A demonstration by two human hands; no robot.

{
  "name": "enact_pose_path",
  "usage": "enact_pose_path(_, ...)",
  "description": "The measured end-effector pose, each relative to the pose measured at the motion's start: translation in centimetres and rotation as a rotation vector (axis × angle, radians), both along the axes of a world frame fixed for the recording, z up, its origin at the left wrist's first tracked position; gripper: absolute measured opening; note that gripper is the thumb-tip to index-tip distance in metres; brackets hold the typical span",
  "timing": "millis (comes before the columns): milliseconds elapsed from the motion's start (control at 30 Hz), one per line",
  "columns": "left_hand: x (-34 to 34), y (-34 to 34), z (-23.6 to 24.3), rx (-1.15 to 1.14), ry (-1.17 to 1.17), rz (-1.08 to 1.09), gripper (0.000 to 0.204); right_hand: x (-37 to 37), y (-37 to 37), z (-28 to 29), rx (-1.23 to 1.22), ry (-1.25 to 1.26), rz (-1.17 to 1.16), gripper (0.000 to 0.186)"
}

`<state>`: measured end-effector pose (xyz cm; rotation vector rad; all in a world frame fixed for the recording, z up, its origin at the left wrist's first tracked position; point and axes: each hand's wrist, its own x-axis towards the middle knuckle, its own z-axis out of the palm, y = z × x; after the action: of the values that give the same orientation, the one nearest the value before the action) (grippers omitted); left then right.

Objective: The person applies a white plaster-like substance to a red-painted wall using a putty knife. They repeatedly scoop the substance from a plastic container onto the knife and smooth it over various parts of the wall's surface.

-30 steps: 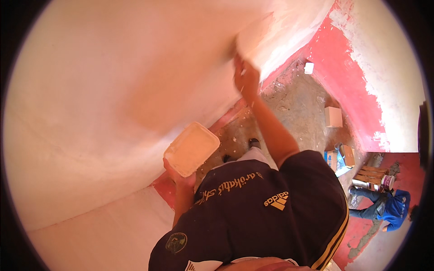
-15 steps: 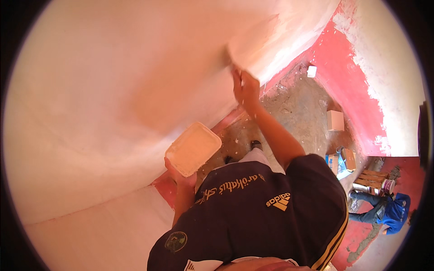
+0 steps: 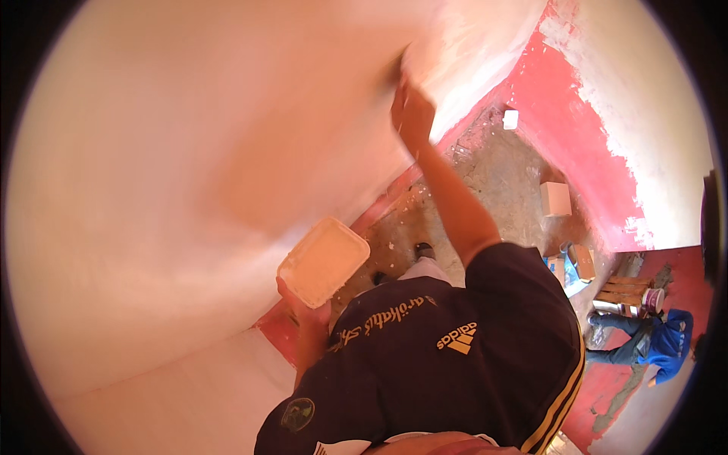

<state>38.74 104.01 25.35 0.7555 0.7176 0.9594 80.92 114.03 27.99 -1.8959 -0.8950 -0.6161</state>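
My right hand (image 3: 413,115), on an outstretched arm, is closed round the handle of a putty knife (image 3: 402,67). Its thin edge lies against the pale wall (image 3: 303,98), blurred and in shadow, so its full shape is hard to make out. Low in front of my body, my left hand (image 3: 307,312) grips a rectangular tub (image 3: 324,262) by its near side. A smooth, cream-coloured paste fills the tub, whose rounded rim is smeared with it.
A pink-red wall (image 3: 565,106) with ragged white coating stands to the right. On the stained floor (image 3: 485,178) are a white container (image 3: 510,119), a cardboard box (image 3: 556,199) and more boxes. A person in blue (image 3: 663,345) bends beside a wooden stack (image 3: 626,292) at far right.
My right hand and the putty knife have moved farther up along the wall. The tub has dropped slightly in view, still in my left hand. The person in blue has shifted an arm.
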Motion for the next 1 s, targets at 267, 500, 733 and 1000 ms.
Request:
enact_pose_path(267, 0.1, 0.3, 0.7, -0.289, -0.336, 0.119, 0.066, 6.0, -5.0, 6.0, 0.210, 0.277, -0.125, 0.032)
enact_pose_path(500, 0.0, 0.0, 0.9, 0.043, 0.083, 0.092, 0.067, -7.6, -1.7, -1.3, 0.182, -0.158, 0.004, 0.033)
enact_pose_path(733, -2.6, 0.8, 0.6, -0.151, -0.089, 0.105, 0.067, 3.3, -6.6, 1.2, 0.207, 0.102, -0.204, 0.039)
enact_pose_path(1000, -4.7, 1.6, -2.1, -0.262, -0.195, 0.081, 0.071, -10.7, 0.0, -6.8, 0.084, -0.040, 0.156, 0.040)
